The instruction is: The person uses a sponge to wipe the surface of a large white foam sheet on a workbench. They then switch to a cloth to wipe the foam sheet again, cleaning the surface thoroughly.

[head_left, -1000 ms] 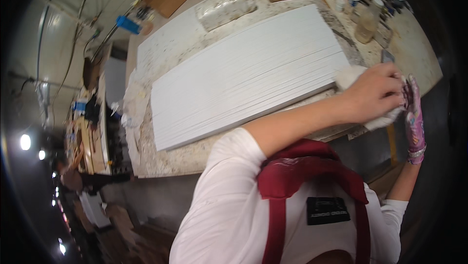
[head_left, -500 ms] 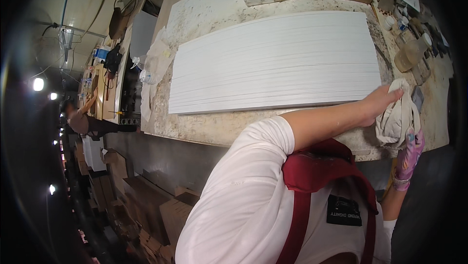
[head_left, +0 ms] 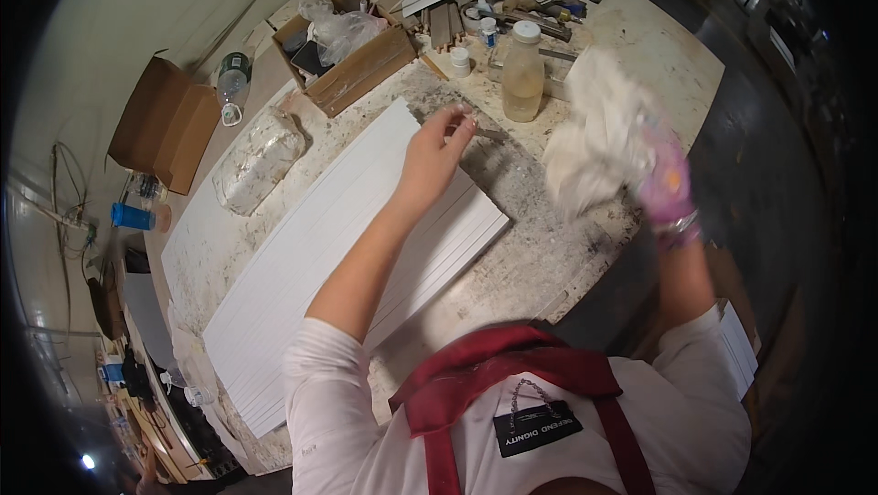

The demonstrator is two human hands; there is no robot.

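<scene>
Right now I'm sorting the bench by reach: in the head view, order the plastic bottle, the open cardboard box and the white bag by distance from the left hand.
1. Plastic bottle, just beyond the left hand, toward the right.
2. Open cardboard box, farther back, to the left.
3. White bag, farthest, far left beside the white panel.

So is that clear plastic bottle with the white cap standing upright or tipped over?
Upright: the clear plastic bottle stands on the workbench, white cap on top.

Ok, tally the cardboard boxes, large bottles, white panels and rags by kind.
Boxes: 2, one open, one at far left
Large bottles: 2, one upright, one lying
Panel: 1
Rag: 1, in right hand
Total: 6
</scene>
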